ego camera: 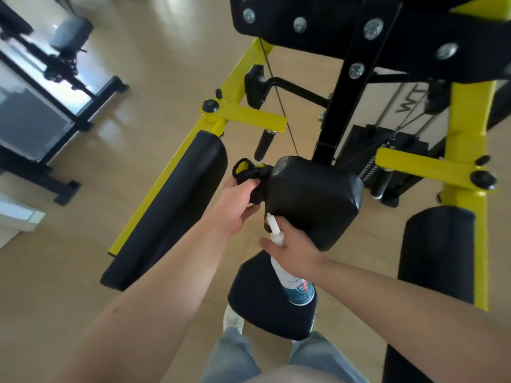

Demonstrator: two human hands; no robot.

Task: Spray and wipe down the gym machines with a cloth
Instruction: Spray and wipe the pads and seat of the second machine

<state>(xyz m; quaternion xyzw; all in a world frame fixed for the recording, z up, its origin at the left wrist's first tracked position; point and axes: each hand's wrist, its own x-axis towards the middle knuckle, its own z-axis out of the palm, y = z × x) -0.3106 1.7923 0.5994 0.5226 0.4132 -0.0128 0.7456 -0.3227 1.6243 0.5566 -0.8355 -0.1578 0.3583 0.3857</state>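
A yellow-and-black gym machine (243, 67) fills the middle and right of the head view. Its black chest pad (315, 200) sits in the centre. My left hand (237, 205) is shut on a black-and-yellow cloth (249, 172), pressed against the pad's left edge. My right hand (293, 250) grips a white spray bottle (298, 283) with a blue label, nozzle up, just below the pad. A black seat pad (257, 294) lies beneath the bottle.
Long black arm pads lie at the left (171, 205) and right (439, 255) on yellow bars. A weight stack (387, 150) stands behind. Another dark machine (41, 106) occupies the far left on the wooden floor. My legs and a shoe (233, 319) show below.
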